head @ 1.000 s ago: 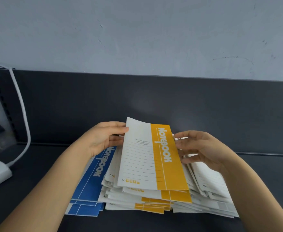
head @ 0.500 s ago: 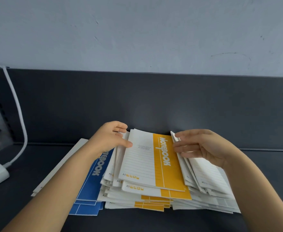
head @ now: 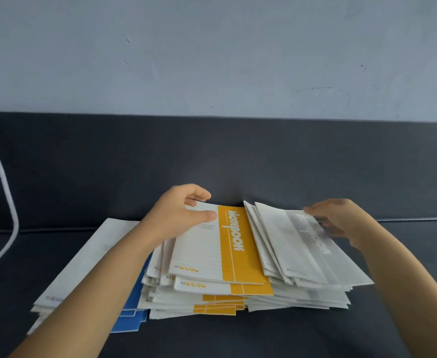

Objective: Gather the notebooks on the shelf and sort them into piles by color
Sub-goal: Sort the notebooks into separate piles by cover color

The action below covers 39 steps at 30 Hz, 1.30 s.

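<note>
The left hand (head: 186,215) is still pinching a corner of the yellow notebook (head: 227,244) while the right hand (head: 341,220), shifted rightward, is gripping the grey notebook (head: 302,249) by its far edge.

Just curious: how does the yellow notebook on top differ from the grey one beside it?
The yellow notebook has a yellow band; the grey notebook a pale grey one. The yellow notebook lies in the middle, gripped by the left hand; the grey notebook lies right of it, touched by the right hand. Both have white lined covers.

Pale wall (head: 212,47), dark shelf (head: 238,156) — white cable (head: 3,177)
</note>
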Motion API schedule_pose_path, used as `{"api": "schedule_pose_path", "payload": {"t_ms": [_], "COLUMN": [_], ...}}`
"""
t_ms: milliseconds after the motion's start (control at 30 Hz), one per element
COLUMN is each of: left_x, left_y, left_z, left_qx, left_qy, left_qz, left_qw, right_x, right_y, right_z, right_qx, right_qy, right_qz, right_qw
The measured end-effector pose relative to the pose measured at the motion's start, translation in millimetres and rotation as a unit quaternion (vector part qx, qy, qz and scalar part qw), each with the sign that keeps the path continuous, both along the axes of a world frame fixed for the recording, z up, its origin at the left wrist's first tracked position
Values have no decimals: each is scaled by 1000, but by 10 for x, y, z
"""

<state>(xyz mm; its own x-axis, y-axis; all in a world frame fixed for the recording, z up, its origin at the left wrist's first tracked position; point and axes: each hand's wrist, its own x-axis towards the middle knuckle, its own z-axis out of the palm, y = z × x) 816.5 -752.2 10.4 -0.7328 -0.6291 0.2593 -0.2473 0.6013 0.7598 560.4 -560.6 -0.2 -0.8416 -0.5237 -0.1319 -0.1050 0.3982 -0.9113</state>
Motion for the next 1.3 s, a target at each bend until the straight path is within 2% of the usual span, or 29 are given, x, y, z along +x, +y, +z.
{"api": "schedule_pose_path", "payload": {"t_ms": [167, 300, 433, 600, 800, 1067, 1300], "left_x": [-226, -364, -476, -549, -571, -582, -593], "left_y": [370, 621, 747, 801, 788, 762, 738], "left_z": [35, 27, -17, -48, -57, -57, -93], "left_qx": [-108, -117, -140, -118, -88, -61, -15], "left_qy": [-105, -144, -188, -205, -202, -213, -199], "left_qz": [-57, -51, -34, -29, -21, -4, 0], "left_qw": [987, 981, 971, 971, 975, 975, 980], "right_x": [-168, -129, -130, -156, -171, -121, -7], "right_y": [313, 346, 302, 302, 352, 365, 385], "right_z": [-168, -155, -103, -150, -162, -105, -266], "right_qx": [48, 71, 93, 91, 36, -11, -56], "right_qy": [-129, -199, -211, -226, -247, -233, -264], "right_qz": [-10, 58, 107, 146, 157, 195, 202], "right_qw": [990, 976, 967, 959, 956, 953, 942]}}
